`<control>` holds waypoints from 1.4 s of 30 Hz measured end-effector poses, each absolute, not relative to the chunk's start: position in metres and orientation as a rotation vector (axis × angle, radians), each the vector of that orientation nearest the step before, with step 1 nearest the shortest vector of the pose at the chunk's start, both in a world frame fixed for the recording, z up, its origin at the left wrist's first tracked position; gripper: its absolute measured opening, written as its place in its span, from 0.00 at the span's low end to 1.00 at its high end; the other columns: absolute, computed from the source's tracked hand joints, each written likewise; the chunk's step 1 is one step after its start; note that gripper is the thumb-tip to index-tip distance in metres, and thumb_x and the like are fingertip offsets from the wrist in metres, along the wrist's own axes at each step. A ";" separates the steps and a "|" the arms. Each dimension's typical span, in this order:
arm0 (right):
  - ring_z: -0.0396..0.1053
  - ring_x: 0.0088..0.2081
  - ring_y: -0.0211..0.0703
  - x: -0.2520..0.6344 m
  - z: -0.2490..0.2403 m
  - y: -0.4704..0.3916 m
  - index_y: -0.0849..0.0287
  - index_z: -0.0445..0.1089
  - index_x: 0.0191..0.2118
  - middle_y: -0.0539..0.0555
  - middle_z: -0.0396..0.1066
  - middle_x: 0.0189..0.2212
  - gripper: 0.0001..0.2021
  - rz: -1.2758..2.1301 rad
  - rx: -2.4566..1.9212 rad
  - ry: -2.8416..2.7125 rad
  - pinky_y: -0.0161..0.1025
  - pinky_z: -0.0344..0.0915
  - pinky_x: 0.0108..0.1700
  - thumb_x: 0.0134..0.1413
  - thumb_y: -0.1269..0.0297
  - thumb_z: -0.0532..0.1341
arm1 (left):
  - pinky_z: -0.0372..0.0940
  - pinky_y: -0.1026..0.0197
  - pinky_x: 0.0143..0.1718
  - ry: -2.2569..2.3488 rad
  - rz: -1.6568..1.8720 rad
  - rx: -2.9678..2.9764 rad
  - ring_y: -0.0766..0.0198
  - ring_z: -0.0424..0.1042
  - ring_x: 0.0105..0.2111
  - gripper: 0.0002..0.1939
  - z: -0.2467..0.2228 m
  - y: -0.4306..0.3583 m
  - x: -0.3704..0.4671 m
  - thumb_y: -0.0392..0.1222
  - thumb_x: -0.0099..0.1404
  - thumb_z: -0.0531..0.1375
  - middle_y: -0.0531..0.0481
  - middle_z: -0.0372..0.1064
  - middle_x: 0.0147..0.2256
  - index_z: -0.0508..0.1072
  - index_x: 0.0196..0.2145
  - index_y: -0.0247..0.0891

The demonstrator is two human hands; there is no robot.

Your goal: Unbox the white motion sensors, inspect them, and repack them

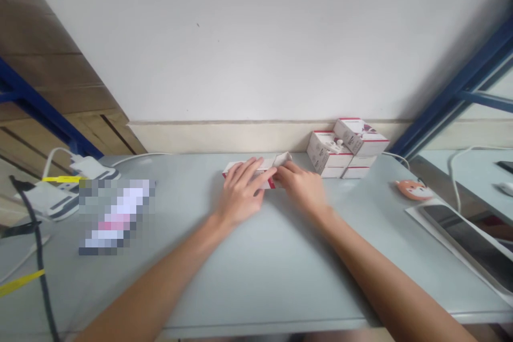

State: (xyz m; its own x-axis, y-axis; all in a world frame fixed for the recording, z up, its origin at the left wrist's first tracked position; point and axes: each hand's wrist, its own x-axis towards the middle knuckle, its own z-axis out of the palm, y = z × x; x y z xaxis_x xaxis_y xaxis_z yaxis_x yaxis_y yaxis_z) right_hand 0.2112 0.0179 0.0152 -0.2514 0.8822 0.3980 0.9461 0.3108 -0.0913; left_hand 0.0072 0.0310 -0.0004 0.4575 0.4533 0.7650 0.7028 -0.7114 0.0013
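In the head view, a small white and red cardboard box (268,162) lies on the grey table in front of me, partly hidden by both hands. My left hand (239,192) rests over its left part, with the fingers across the top and the thumb at the near side, steadying it. At the right end a white flap (282,158) stands up. My right hand (301,186) is closed at that end, its bent fingers pinching the box by the flap. Just beyond my right hand stands a stack of similar boxes (329,159) with earphone pictures on them.
On the left lie a pixelated device (120,214), white power strips (60,200) and a black cable (39,248) with yellow tags. To the right are an orange animal-face object (414,189) and a dark flat panel (465,238) on white. A white wall (256,43) rises behind the table.
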 end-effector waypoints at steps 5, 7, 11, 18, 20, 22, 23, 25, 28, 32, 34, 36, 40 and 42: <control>0.76 0.40 0.46 0.211 0.012 0.026 0.52 0.73 0.46 0.53 0.78 0.44 0.09 -0.272 -1.592 -2.204 0.41 0.52 0.31 0.74 0.65 0.54 | 0.65 0.47 0.62 -1.026 -1.026 -2.389 0.49 0.72 0.62 0.29 0.007 0.033 0.004 0.31 0.67 0.62 0.43 0.72 0.63 0.73 0.63 0.48; 0.75 0.39 0.46 0.215 0.015 0.025 0.52 0.72 0.47 0.53 0.77 0.45 0.10 -0.285 -1.584 -2.151 0.42 0.50 0.30 0.73 0.67 0.53 | 0.65 0.48 0.63 -1.043 -1.012 -2.404 0.50 0.72 0.62 0.30 0.009 0.033 0.003 0.33 0.68 0.63 0.44 0.71 0.64 0.71 0.65 0.48; 0.72 0.35 0.46 0.228 0.023 0.021 0.53 0.70 0.48 0.55 0.76 0.47 0.11 -0.256 -1.617 -1.957 0.42 0.48 0.28 0.73 0.65 0.51 | 0.64 0.51 0.64 -1.097 -1.027 -2.449 0.51 0.71 0.62 0.34 0.010 0.034 0.004 0.39 0.69 0.65 0.45 0.66 0.67 0.65 0.70 0.48; 0.70 0.35 0.47 0.244 0.028 0.022 0.55 0.67 0.44 0.55 0.74 0.39 0.09 -0.006 -1.389 -1.642 0.43 0.61 0.35 0.71 0.63 0.51 | 0.64 0.51 0.65 -1.158 -0.993 -2.496 0.51 0.71 0.63 0.36 0.010 0.035 0.002 0.43 0.71 0.64 0.48 0.62 0.70 0.59 0.72 0.52; 0.69 0.33 0.45 0.245 0.029 0.024 0.54 0.67 0.44 0.53 0.72 0.35 0.10 0.134 -1.272 -1.463 0.44 0.65 0.37 0.73 0.58 0.50 | 0.64 0.51 0.66 -1.159 -1.000 -2.498 0.51 0.70 0.63 0.36 0.010 0.037 -0.002 0.44 0.71 0.64 0.49 0.62 0.70 0.59 0.73 0.52; 0.69 0.32 0.44 0.244 0.030 0.025 0.53 0.66 0.43 0.52 0.70 0.35 0.13 0.301 -1.148 -1.250 0.42 0.68 0.33 0.73 0.52 0.51 | 0.63 0.50 0.66 -1.169 -1.024 -2.490 0.51 0.70 0.64 0.36 0.009 0.040 -0.006 0.44 0.71 0.64 0.48 0.62 0.70 0.58 0.73 0.52; 0.70 0.31 0.43 0.244 0.030 0.026 0.53 0.65 0.42 0.51 0.69 0.35 0.14 0.388 -1.094 -1.150 0.40 0.68 0.29 0.72 0.49 0.53 | 0.63 0.50 0.67 -1.179 -1.042 -2.481 0.51 0.70 0.64 0.37 0.008 0.042 -0.009 0.44 0.71 0.65 0.48 0.63 0.70 0.58 0.73 0.52; 0.70 0.27 0.40 0.242 0.029 0.027 0.52 0.63 0.42 0.48 0.68 0.32 0.15 0.533 -1.030 -1.001 0.37 0.68 0.24 0.69 0.45 0.56 | 0.63 0.48 0.67 -1.219 -1.098 -2.456 0.50 0.69 0.65 0.39 0.006 0.048 -0.014 0.43 0.69 0.66 0.47 0.63 0.69 0.56 0.73 0.53; 0.68 0.21 0.37 0.240 0.027 0.028 0.52 0.63 0.41 0.45 0.67 0.28 0.16 0.637 -1.021 -0.904 0.35 0.68 0.20 0.66 0.44 0.59 | 0.62 0.48 0.68 -1.318 -1.300 -2.415 0.50 0.66 0.67 0.40 0.004 0.056 -0.019 0.42 0.69 0.66 0.46 0.62 0.70 0.55 0.73 0.53; 0.64 0.18 0.34 0.235 0.024 0.028 0.53 0.64 0.38 0.44 0.68 0.25 0.17 0.708 -1.043 -0.880 0.33 0.63 0.17 0.63 0.44 0.62 | 0.64 0.48 0.67 -1.492 -1.839 -2.265 0.50 0.65 0.67 0.42 -0.002 0.069 -0.022 0.45 0.67 0.68 0.41 0.61 0.69 0.54 0.72 0.49; 0.62 0.17 0.34 0.231 0.023 0.028 0.53 0.63 0.36 0.43 0.65 0.23 0.17 0.775 -1.072 -0.899 0.32 0.60 0.16 0.63 0.44 0.62 | 0.65 0.49 0.66 -1.559 -2.051 -2.210 0.51 0.66 0.66 0.43 -0.007 0.077 -0.025 0.47 0.65 0.69 0.40 0.61 0.69 0.53 0.72 0.49; 0.61 0.16 0.34 0.229 0.023 0.028 0.53 0.62 0.35 0.42 0.63 0.21 0.16 0.838 -1.116 -0.919 0.32 0.57 0.15 0.63 0.46 0.61 | 0.65 0.49 0.65 -1.610 -2.119 -2.250 0.52 0.68 0.64 0.41 -0.012 0.084 -0.028 0.47 0.65 0.69 0.39 0.63 0.66 0.54 0.70 0.48; 0.59 0.15 0.34 0.226 0.025 0.027 0.53 0.62 0.35 0.42 0.62 0.20 0.13 0.904 -1.215 -0.936 0.31 0.53 0.15 0.64 0.50 0.59 | 0.62 0.43 0.66 -1.562 -1.980 -2.251 0.48 0.63 0.66 0.43 -0.010 0.085 -0.038 0.49 0.65 0.67 0.34 0.57 0.66 0.50 0.70 0.44; 0.57 0.16 0.34 0.227 0.027 0.027 0.53 0.62 0.35 0.42 0.60 0.19 0.12 0.902 -1.242 -0.922 0.31 0.51 0.15 0.64 0.50 0.59 | 0.56 0.38 0.68 -1.424 -1.871 -2.100 0.43 0.55 0.69 0.42 -0.002 0.077 -0.039 0.48 0.64 0.67 0.32 0.53 0.66 0.53 0.69 0.41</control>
State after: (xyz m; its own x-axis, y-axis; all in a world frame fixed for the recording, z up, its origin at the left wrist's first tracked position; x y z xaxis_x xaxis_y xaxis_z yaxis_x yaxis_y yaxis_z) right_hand 0.2274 0.0272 0.0274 0.3676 0.9268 0.0766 -0.0564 0.1044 -0.9929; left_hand -0.0388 0.0770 -0.0018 -0.1123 0.6081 0.7859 0.5953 -0.5921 0.5432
